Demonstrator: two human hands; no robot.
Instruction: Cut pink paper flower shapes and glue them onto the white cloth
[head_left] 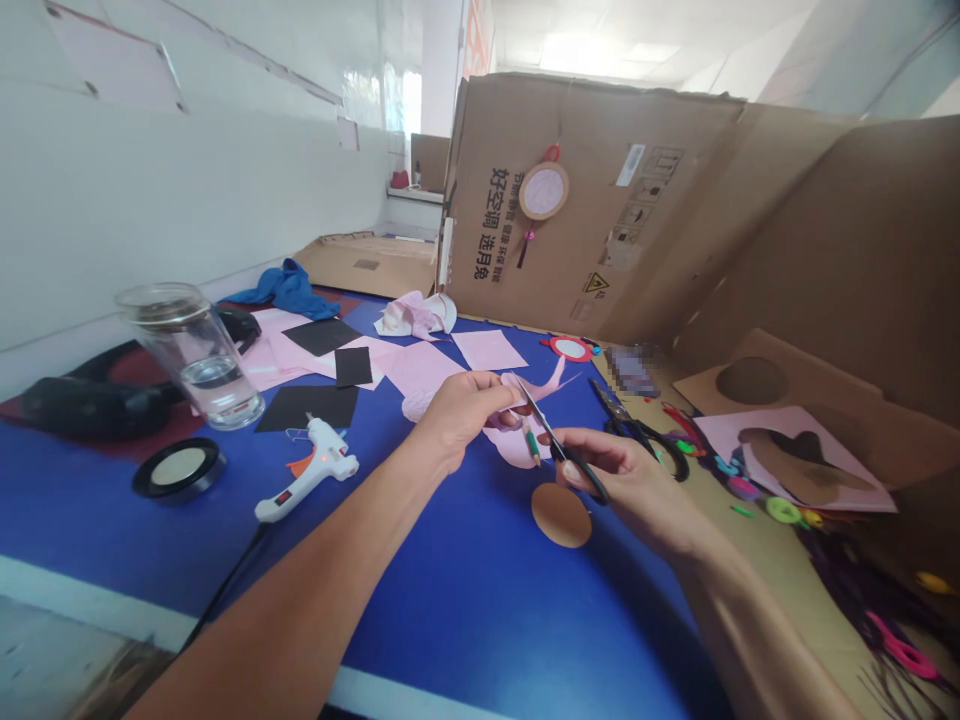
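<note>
My left hand (480, 405) pinches a piece of pink paper (547, 388), from which a narrow curled strip sticks out to the right. In my right hand (611, 470) is a pair of scissors (551, 430) with black handles, its blades at the edge of that paper. Just below the blades lie a short green pencil (532, 446) and a pink paper piece (510, 450) on the blue table. A round brown cardboard disc (562, 515) rests nearer to me. Behind my right hand lies a second pair of black-handled scissors (637, 425).
At left are a white glue gun (311, 465), a roll of tape (180, 468) and a glass jar (199, 365) holding water. Pink sheets (490, 349) and black squares (322, 337) lie behind. A cardboard box wall (600, 230) bears a hanging round ornament (544, 191). Small craft pieces (782, 510) lie at right.
</note>
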